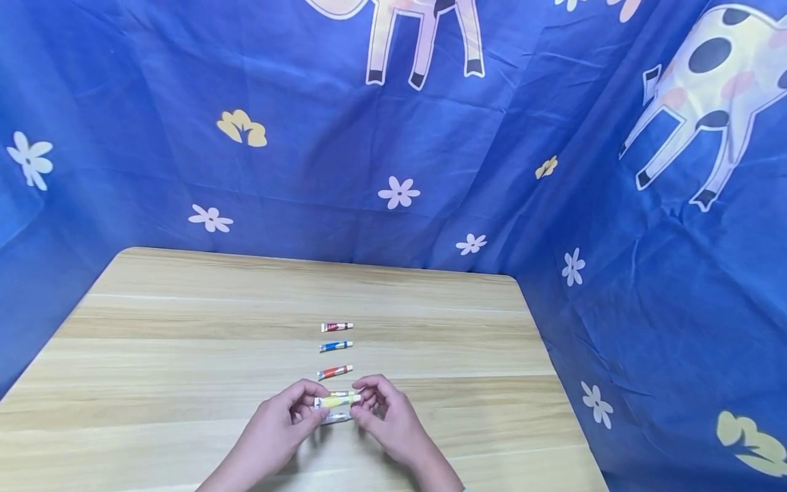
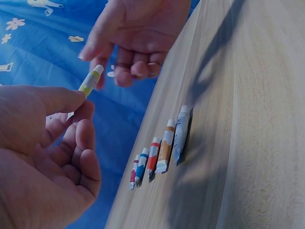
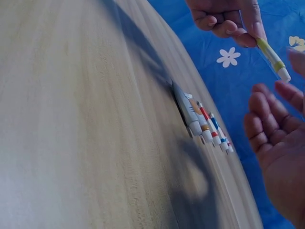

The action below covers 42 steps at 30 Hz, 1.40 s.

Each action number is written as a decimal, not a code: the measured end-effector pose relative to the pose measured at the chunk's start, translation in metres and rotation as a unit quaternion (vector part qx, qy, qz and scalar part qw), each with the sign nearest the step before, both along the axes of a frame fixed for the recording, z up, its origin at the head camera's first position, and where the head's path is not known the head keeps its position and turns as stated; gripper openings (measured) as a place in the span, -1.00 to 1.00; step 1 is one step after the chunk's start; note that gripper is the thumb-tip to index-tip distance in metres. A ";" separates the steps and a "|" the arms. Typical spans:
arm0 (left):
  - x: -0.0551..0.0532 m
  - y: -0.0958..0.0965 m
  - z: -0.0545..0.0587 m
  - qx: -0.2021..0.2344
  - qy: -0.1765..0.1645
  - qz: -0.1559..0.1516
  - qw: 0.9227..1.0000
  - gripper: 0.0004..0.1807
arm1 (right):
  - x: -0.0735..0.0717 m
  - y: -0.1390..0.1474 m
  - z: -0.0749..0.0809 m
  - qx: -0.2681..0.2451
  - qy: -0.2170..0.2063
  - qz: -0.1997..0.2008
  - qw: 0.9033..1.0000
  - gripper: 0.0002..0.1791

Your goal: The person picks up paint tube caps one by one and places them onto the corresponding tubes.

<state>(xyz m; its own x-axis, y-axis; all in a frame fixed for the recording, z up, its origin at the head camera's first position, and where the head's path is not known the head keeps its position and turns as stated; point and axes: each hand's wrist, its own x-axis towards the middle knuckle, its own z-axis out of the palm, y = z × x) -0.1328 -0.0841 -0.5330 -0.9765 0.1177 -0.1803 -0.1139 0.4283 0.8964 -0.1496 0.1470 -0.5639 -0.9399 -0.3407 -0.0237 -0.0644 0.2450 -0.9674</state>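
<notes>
Over the table, my left hand [image 1: 279,420] pinches a small yellow paint tube [image 1: 337,402] between thumb and index finger. The tube's white cap [image 2: 99,69] points toward my right hand [image 1: 393,420]. That hand has its fingers loosely bent around the cap end, with a gap showing between fingertips and cap in the right wrist view. Beneath the hands lie a white-grey paint tube [image 2: 181,133] and an orange-brown one [image 2: 166,145]. Beyond them are a red-orange tube [image 1: 335,372], a blue tube [image 1: 335,346] and a dark red tube [image 1: 337,327], all in one column.
The light wood table [image 1: 184,342] has rounded far corners. Blue cloth [image 1: 307,171] printed with flowers and cows hangs behind it and along its sides. Hand shadows fall across the wood near the tubes.
</notes>
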 end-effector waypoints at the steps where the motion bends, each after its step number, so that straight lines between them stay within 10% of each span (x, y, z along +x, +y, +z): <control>1: 0.001 0.000 0.000 0.002 -0.001 -0.001 1.000 -0.73 | 0.001 0.001 0.000 -0.006 0.011 0.000 1.000 -0.64; 12: 0.007 0.007 0.001 0.008 0.005 0.000 1.000 -0.74 | 0.008 0.002 0.002 0.003 0.022 -0.060 0.998 -0.81; 23: 0.015 0.015 0.003 -0.013 0.086 0.015 0.996 -0.76 | 0.018 -0.001 -0.006 0.012 0.032 -0.003 0.999 -0.71; 28: 0.018 0.015 0.000 -0.038 0.155 0.002 0.987 -0.75 | 0.022 -0.001 -0.008 0.036 0.049 0.000 0.998 -0.70; 42: 0.022 0.013 -0.017 -0.232 0.189 -0.103 0.949 -0.78 | 0.022 0.010 -0.012 0.138 0.047 -0.027 0.989 -0.70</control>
